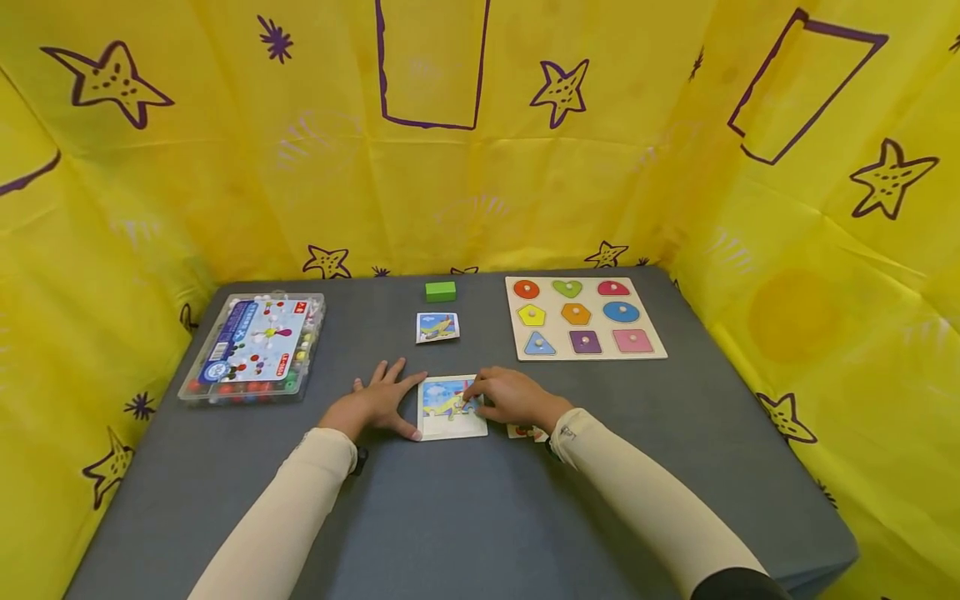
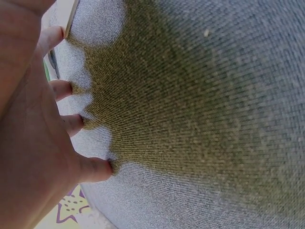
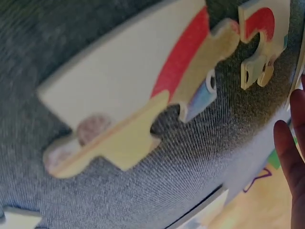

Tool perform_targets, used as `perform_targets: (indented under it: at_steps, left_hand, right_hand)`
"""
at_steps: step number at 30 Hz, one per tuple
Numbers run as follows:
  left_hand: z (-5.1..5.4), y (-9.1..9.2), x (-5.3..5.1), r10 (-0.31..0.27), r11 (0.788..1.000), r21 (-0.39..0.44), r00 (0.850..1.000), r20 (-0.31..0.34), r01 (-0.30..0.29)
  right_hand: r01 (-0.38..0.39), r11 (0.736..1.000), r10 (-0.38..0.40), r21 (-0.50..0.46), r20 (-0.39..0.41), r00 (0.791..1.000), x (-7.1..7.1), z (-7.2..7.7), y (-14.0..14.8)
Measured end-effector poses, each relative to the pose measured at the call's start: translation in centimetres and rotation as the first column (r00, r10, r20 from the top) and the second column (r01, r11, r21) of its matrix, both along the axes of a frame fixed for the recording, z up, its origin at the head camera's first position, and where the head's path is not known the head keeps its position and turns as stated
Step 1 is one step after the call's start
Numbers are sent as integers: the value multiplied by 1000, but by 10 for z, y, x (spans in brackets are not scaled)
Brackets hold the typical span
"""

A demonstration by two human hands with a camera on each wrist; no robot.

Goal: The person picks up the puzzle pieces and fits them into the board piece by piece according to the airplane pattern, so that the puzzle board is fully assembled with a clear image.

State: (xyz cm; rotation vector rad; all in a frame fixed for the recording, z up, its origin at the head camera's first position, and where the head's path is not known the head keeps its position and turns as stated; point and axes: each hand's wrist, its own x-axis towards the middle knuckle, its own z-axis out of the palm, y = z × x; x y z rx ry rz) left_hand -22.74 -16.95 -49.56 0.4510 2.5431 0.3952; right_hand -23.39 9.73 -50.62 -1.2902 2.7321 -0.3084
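Note:
A jigsaw puzzle in a white tray (image 1: 452, 429) lies before me, its upper part filled with a coloured picture and a pale strip bare along the near side. My left hand (image 1: 378, 398) spreads its fingers on the cloth, with thumb and index finger against the tray's left corners. Over the tray's right side, my right hand (image 1: 517, 397) brings index finger and thumb together on a small puzzle piece, mostly hidden by the fingers. Loose puzzle pieces (image 3: 190, 62) with red curves lie under the right wrist, partly seen in the head view.
Beyond the tray lie a picture card (image 1: 437, 327) and a green block (image 1: 440, 292). A shape board (image 1: 517, 340) with knobbed pieces is at back right. On the left sits a clear plastic case (image 1: 258, 342) of coloured balls. Yellow drapes (image 1: 420, 192) surround the grey table (image 1: 450, 533).

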Motion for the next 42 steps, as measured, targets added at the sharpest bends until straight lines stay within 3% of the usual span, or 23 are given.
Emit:
perform_targets:
  at_steps: [5, 14, 22, 29, 37, 42]
  left_hand:
    - [3, 2, 0, -1, 1000, -1, 1000, -1, 1]
    - [-1, 3, -1, -8, 1000, 5, 1000, -3, 8]
    - [0, 1, 0, 0, 1000, 5, 1000, 4, 0]
    - [3, -1, 2, 1, 1000, 5, 1000, 2, -1]
    - [1, 1, -2, -1, 1000, 4, 1000, 5, 1]
    - [-2, -1, -2, 2, 1000, 2, 1000, -1, -2]
  right_hand:
    - [-4, 1000, 4, 1, -8, 1000, 2, 1, -1]
    - [8, 1000, -8, 28, -5, 1000, 5, 4, 1]
    - [66, 998, -67, 16, 55, 996, 9, 13, 46]
    - [10, 1000, -11, 15, 76, 997, 23, 4, 73]
    - [-21, 1000, 21, -6, -19, 1000, 29, -2, 71]
    - [-21, 1000, 21, -22, -21, 1000, 28, 9, 50]
